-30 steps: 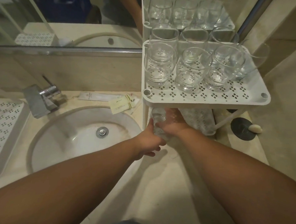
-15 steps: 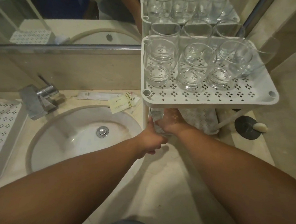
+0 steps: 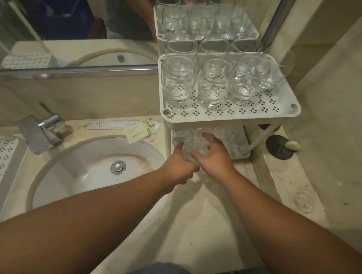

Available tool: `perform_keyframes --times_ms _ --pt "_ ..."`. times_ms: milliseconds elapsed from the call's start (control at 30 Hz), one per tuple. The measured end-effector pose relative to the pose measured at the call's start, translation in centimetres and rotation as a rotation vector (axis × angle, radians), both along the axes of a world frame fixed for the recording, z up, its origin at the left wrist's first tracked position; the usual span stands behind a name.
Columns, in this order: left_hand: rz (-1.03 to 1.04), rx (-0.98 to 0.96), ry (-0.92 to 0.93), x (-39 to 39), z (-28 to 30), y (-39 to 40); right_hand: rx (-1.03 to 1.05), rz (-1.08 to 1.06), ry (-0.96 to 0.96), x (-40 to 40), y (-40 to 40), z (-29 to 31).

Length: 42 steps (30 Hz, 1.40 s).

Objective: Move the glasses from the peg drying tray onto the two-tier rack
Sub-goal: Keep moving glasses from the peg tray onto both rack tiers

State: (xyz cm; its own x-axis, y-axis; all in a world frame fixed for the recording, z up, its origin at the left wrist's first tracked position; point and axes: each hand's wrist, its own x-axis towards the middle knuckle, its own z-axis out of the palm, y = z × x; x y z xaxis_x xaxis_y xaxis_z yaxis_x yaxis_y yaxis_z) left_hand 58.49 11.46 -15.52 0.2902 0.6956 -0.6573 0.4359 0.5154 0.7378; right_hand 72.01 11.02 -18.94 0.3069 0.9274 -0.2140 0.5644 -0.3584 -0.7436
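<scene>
Loading the lower shelf of the white perforated two-tier rack [image 3: 229, 116]: the left hand [image 3: 177, 166] grasps a clear round glass tumbler [image 3: 183, 140] at the shelf's front-left corner, beneath the glass-filled upper shelf. The right hand [image 3: 213, 154], fingers spread, steadies it; its grasp cannot be confirmed.

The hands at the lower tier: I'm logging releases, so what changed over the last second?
The right hand has opened, its fingers now spread over the clear drinking glass it gripped before. The left hand still holds that glass from the left. The upright glasses on the white perforated upper tier stayed put.
</scene>
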Motion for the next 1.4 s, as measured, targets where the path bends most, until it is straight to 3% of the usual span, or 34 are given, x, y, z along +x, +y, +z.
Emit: perform_keyframes --times_ms 300,700,933,1200,1400 --pt "0.006 0.176 -0.109 2.0 2.9 -2.6 0.335 -0.334 0.157 1.5 -6.7 5.0" --pt "-0.012 0.295 -0.377 5.4 9.4 -4.3 0.697 -0.39 0.068 4.3 -7.4 14.2" --pt "0.028 0.307 -0.517 6.5 13.6 -2.5 0.655 -0.433 0.031 5.8 -4.5 17.3" --pt "0.086 0.364 -0.475 5.9 15.0 -0.5 0.382 -0.205 -0.294 6.1 0.7 18.2" --pt "0.127 0.354 -0.463 5.1 14.3 0.4 0.335 -0.228 -0.355 5.9 2.6 17.1"
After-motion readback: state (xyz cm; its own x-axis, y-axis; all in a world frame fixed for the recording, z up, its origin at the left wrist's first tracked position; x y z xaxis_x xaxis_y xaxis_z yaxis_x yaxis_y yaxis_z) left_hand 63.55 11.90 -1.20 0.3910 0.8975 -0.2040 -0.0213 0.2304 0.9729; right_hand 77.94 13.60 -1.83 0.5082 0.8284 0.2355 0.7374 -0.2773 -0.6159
